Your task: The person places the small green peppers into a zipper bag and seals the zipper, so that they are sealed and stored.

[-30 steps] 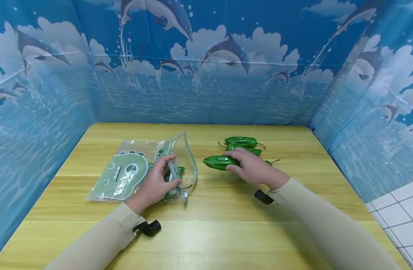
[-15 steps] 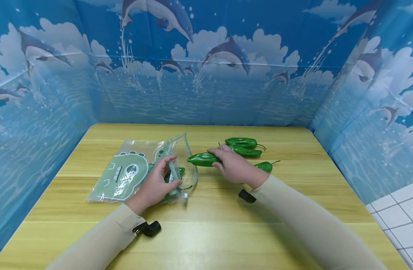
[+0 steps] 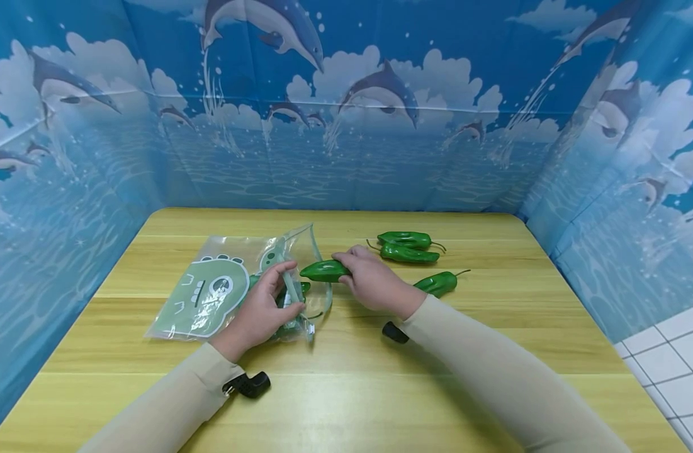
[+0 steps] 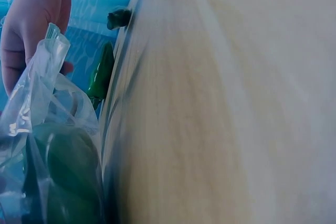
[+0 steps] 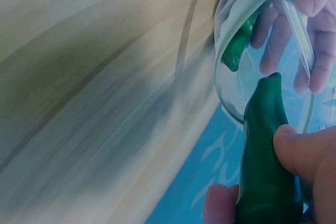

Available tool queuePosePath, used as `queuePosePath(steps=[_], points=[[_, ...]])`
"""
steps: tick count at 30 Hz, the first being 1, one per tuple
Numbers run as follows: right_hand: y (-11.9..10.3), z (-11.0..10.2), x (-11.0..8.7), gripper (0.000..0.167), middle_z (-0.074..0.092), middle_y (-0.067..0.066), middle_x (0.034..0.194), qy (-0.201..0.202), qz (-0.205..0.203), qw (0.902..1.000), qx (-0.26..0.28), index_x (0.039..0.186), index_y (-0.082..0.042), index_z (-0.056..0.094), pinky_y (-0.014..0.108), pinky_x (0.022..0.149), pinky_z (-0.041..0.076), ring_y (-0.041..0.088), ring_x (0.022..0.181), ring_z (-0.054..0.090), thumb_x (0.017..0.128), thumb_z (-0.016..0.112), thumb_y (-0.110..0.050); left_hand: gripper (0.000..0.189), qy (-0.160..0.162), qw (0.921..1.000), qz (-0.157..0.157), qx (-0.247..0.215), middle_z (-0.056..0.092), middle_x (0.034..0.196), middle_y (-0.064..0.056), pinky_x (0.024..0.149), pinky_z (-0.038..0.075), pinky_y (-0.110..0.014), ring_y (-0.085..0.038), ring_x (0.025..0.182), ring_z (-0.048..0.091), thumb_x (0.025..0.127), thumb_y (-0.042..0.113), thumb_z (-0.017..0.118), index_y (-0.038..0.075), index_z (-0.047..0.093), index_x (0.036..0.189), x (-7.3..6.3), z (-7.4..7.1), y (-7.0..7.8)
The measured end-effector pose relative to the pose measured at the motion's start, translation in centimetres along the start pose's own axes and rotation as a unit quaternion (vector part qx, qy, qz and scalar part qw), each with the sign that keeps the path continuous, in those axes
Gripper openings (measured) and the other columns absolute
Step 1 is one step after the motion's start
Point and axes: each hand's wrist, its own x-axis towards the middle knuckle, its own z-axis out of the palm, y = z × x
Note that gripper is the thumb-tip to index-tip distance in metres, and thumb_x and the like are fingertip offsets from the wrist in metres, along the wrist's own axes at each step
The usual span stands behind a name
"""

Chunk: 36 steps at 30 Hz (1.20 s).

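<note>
My left hand (image 3: 260,309) grips the near edge of a clear zip bag (image 3: 199,296) printed with a green cartoon monster, its mouth held apart toward the right. Inside the bag lie green peppers (image 4: 68,171), partly hidden by my left hand and the print. Between thumb and fingers, my right hand (image 3: 377,283) holds another green pepper (image 3: 325,271), tip pointing left at the bag's mouth. In the right wrist view, that pepper's tip (image 5: 270,85) is at the rim of the opening, with a pepper (image 5: 240,45) visible inside beyond it.
Two green peppers (image 3: 405,246) lie side by side toward the back of the wooden table (image 3: 346,402). Another pepper (image 3: 439,284) sits nearer, partly behind my right wrist. A blue dolphin-print curtain (image 3: 346,163) surrounds the table's back and sides.
My right hand has carried its pepper leftward from beside the other peppers to the bag's mouth, uncovering the peppers behind it. My left hand and the bag have stayed nearly still.
</note>
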Motion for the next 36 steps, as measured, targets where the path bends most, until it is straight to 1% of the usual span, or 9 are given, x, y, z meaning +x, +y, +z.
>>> queuePosePath(steps=[6, 14, 17, 20, 24, 29, 33, 36], points=[[-0.6, 0.5, 0.5, 0.054, 0.06, 0.013, 0.128, 0.014, 0.012, 0.9998, -0.008, 0.157, -0.009, 0.048, 0.038, 0.088, 0.057, 0.022, 0.106, 0.063, 0.108, 0.062, -0.024, 0.079, 0.0, 1.0, 0.005, 0.002, 0.036, 0.165, -0.019, 0.127, 0.03, -0.051, -0.034, 0.155, 0.037, 0.091, 0.001, 0.079, 0.012, 0.038, 0.159, 0.1, 0.0, -0.2], [-1.0, 1.5, 1.4, 0.052, 0.06, 0.013, 0.132, 0.013, 0.029, 0.9995, -0.005, 0.156, -0.011, 0.05, 0.042, 0.098, 0.057, 0.027, 0.117, 0.062, 0.107, 0.064, -0.023, 0.079, -0.002, 1.0, 0.003, 0.003, 0.037, 0.164, -0.018, 0.127, 0.031, -0.044, -0.031, 0.153, 0.042, 0.092, 0.004, 0.079, 0.012, 0.038, 0.159, 0.1, 0.0, -0.3], [-1.1, 1.9, 1.7, 0.053, 0.059, 0.012, 0.133, 0.013, 0.033, 0.9994, 0.0, 0.156, -0.011, 0.05, 0.042, 0.1, 0.056, 0.027, 0.119, 0.061, 0.107, 0.064, -0.024, 0.08, -0.004, 1.0, 0.003, -0.001, 0.036, 0.164, -0.018, 0.127, 0.031, -0.045, -0.032, 0.153, 0.041, 0.091, 0.003, 0.079, 0.012, 0.038, 0.159, 0.0, 0.0, -0.2], [-1.2, 2.2, 2.0, 0.051, 0.06, 0.012, 0.134, 0.014, 0.029, 0.9995, -0.006, 0.154, -0.01, 0.051, 0.042, 0.102, 0.056, 0.028, 0.121, 0.061, 0.106, 0.064, -0.023, 0.08, -0.004, 1.0, 0.002, -0.004, 0.036, 0.164, -0.018, 0.128, 0.03, -0.047, -0.033, 0.154, 0.04, 0.091, 0.001, 0.079, 0.012, 0.039, 0.159, 0.0, 0.0, -0.1], [-1.4, 2.5, 2.2, 0.049, 0.061, 0.012, 0.131, 0.014, 0.019, 0.9996, -0.014, 0.151, -0.01, 0.054, 0.043, 0.101, 0.056, 0.028, 0.12, 0.061, 0.106, 0.065, -0.021, 0.079, -0.004, 1.0, 0.0, -0.004, 0.035, 0.166, -0.017, 0.128, 0.029, -0.049, -0.032, 0.155, 0.037, 0.091, 0.001, 0.079, 0.012, 0.039, 0.159, 0.0, 0.0, 0.0], [-1.6, 2.5, 2.3, 0.048, 0.061, 0.012, 0.129, 0.013, 0.02, 0.9997, -0.01, 0.151, -0.01, 0.054, 0.043, 0.1, 0.055, 0.027, 0.118, 0.06, 0.105, 0.066, -0.02, 0.079, -0.004, 1.0, 0.002, -0.003, 0.034, 0.166, -0.017, 0.128, 0.029, -0.05, -0.033, 0.156, 0.035, 0.092, 0.001, 0.079, 0.012, 0.039, 0.159, 0.0, 0.0, 0.0], [-1.6, 2.6, 2.4, 0.051, 0.055, 0.014, 0.13, 0.004, 0.017, 0.9998, 0.006, 0.154, -0.009, 0.052, 0.04, 0.099, 0.055, 0.025, 0.116, 0.058, 0.105, 0.064, -0.013, 0.079, -0.004, 1.0, 0.004, -0.005, 0.034, 0.166, -0.017, 0.128, 0.029, -0.05, -0.034, 0.157, 0.035, 0.091, 0.0, 0.079, 0.01, 0.039, 0.159, 0.0, 0.0, 0.1], [-1.5, 2.7, 2.4, 0.052, 0.05, 0.015, 0.129, -0.004, 0.01, 0.9999, 0.012, 0.156, -0.008, 0.049, 0.036, 0.096, 0.055, 0.022, 0.112, 0.055, 0.105, 0.062, -0.009, 0.079, -0.004, 1.0, 0.005, -0.006, 0.034, 0.166, -0.018, 0.128, 0.029, -0.05, -0.034, 0.157, 0.033, 0.091, 0.0, 0.079, 0.009, 0.039, 0.159, 0.0, 0.0, 0.2]])
